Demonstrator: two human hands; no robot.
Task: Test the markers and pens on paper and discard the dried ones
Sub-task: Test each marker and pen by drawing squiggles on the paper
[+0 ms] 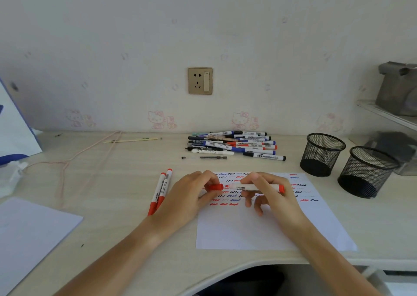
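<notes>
My right hand point(268, 191) grips a white marker with red ends point(244, 187), held level above the test paper point(259, 225). My left hand point(191, 191) pinches its red cap point(215, 187), which sits just off the bare red tip. Red, blue and black squiggles cover the upper part of the sheet. Two red-capped markers point(160, 190) lie side by side left of the paper. A pile of several markers and pens point(234, 145) lies near the wall.
Two black mesh pen cups point(322, 153) point(366, 171) stand at the right. A loose pen refill point(205, 157) lies before the pile. Another white sheet point(29, 230) lies at the front left, a white-and-blue bag point(13, 133) at far left, a pink cord point(90, 151) beside it.
</notes>
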